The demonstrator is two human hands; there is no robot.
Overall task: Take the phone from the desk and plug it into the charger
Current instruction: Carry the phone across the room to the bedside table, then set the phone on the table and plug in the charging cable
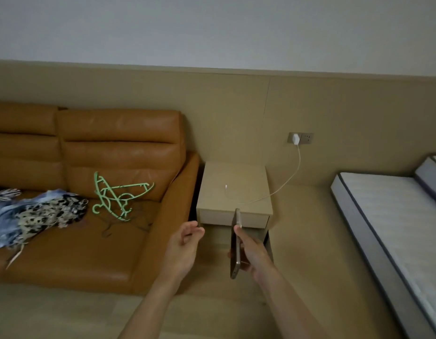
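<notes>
We hold the phone [235,243] edge-on in our right hand [252,253], thumb along its near edge and fingers wrapped behind, raised in the air in front of the bedside cabinet [234,192] and touching nothing else. Our left hand [185,245] is empty, fingers loosely curled and parted, reaching toward the cabinet.

The charger [296,138] sits in the wall socket, and its white cable [285,184] drops onto the cabinet top; the plug end [226,186] lies near the middle of that top.

We judge the best next move is for the left hand to pinch the plug end while the right turns the phone's port toward it.

The port is not visible, the plug is too small to read, and our fingers behind the phone are hidden.
</notes>
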